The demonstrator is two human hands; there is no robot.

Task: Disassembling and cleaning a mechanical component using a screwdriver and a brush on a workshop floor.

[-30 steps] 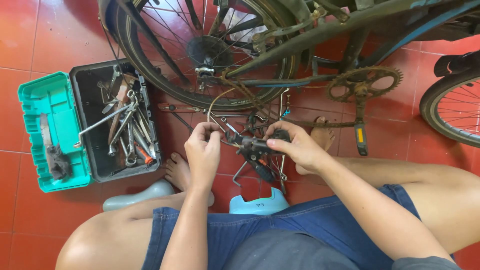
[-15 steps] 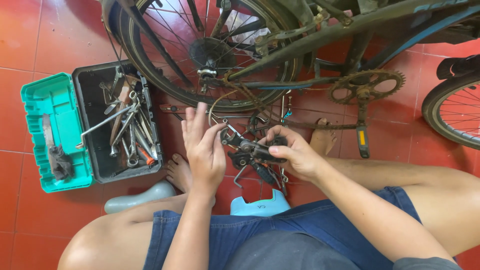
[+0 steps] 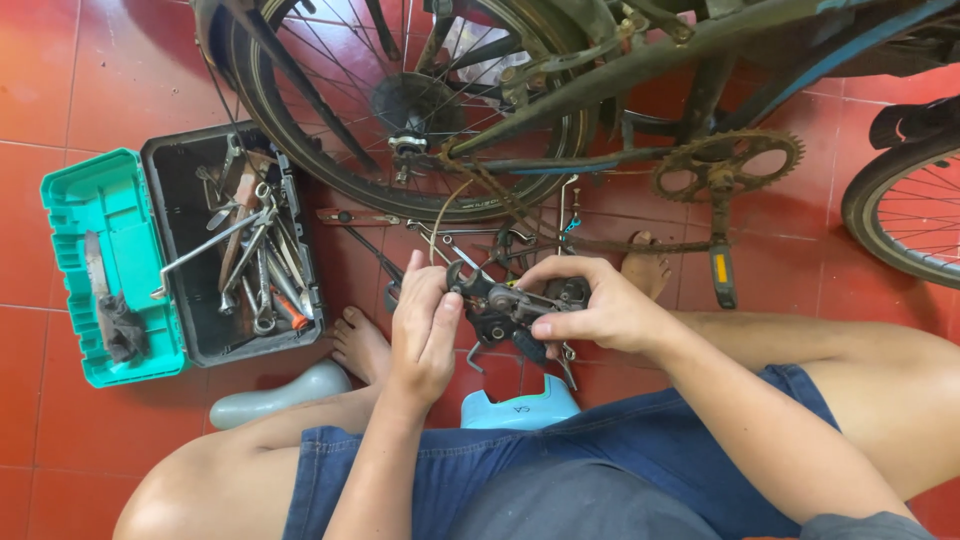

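Observation:
I sit on a low pale-blue stool (image 3: 520, 408) on a red tiled floor, in front of an upturned bicycle. My right hand (image 3: 590, 305) grips a black metal bicycle part (image 3: 512, 305), a derailleur-like mechanism with small wheels and a bent wire. My left hand (image 3: 425, 335) touches the left end of that part with fingertips pinched at a small piece. Both hands are above my lap, just in front of the rear wheel (image 3: 400, 100). My bare feet rest on the tiles on either side.
An open toolbox (image 3: 110, 265) with a teal lid and a black tray of wrenches and screwdrivers lies at left. The chainring and crank (image 3: 725, 170) hang at right, with a rusty chain (image 3: 600, 243) below. Another tyre (image 3: 900, 210) shows at far right. Loose tools lie under the wheel.
My left hand lifted open beside the part, then came back and pinched its left end. My right hand kept its grip and turned the part slightly.

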